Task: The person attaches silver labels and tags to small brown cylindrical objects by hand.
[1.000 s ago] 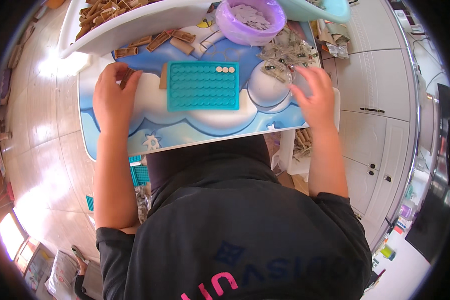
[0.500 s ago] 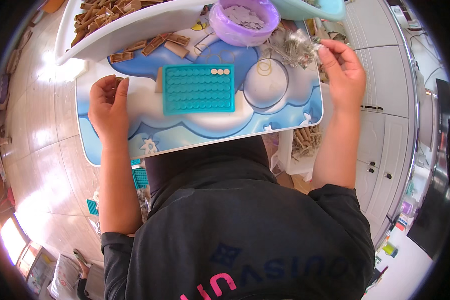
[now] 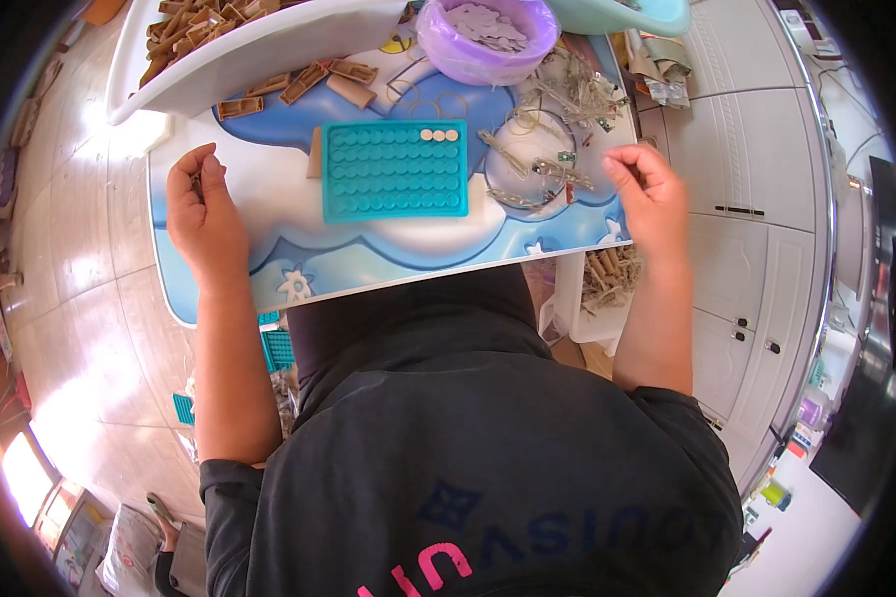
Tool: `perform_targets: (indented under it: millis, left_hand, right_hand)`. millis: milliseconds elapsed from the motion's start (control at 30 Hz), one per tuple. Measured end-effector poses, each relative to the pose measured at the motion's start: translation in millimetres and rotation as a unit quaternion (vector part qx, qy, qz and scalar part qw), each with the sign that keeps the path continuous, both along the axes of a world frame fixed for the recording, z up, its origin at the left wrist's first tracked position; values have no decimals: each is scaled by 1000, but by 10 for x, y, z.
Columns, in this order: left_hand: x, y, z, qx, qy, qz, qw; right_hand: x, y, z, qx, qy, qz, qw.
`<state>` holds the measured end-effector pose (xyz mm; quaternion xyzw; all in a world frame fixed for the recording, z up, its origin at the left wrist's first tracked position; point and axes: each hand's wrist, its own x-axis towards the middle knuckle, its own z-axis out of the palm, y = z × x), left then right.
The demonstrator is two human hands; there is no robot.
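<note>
My left hand (image 3: pixel 209 214) is closed over the table's left side, its fingers curled around something small and dark, mostly hidden. Beyond the table's right edge, my right hand (image 3: pixel 655 199) is loosely curled, thumb and forefinger slightly apart, with nothing visible between them. Beside it, thin wire-like pieces with small green and red parts (image 3: pixel 547 167) lie scattered over the tabletop. Between my hands sits a teal tray (image 3: pixel 395 189) with rows of round hollows; a few pale discs (image 3: pixel 439 135) rest in its far right corner.
Brown trough-shaped pieces (image 3: pixel 303 82) lie behind the tray. More fill a white bin (image 3: pixel 259 58) at the back left. A purple bowl (image 3: pixel 488 65) holds flat grey pieces. A pale green basin (image 3: pixel 627 18) stands at the back right; white cabinets (image 3: pixel 761 149) stand right.
The silvery bundle at my right hand has been let go, and its pieces now lie spread across the table's right side. My right hand has moved nearer and leftward; my left shifted slightly.
</note>
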<state>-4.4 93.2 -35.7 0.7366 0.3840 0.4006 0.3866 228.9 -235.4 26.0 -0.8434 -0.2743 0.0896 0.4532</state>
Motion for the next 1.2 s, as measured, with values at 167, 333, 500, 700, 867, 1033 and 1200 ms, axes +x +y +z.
perform_targets:
  millis: [167,333,500,700,867,1033,1200]
  left_hand:
    - [30,-128,158,18,-52,9,998]
    - [48,-392,286,-50,-124,-61,989]
    - [50,-681,438,-92,-108,-155,978]
    - [175,-919,734,35,-77,-234,969]
    - [239,-1176,1005,63,38,-379,923]
    - [150,-1228,756,-242,31,-402,882]
    - [75,-1141,625,-623,-85,-336,701]
  right_hand:
    - [-79,37,-66,-71,-35,-23,997]
    - [15,128,-165,-185,-33,-45,981]
    - [-87,241,58,-66,-58,-30,996]
    - [-413,355,593,2,-195,43,980]
    - [-734,589,647,26,-202,219,954]
    - [-902,801,441,75,-3,239,968]
    - [-1015,878,183,90,74,201,973]
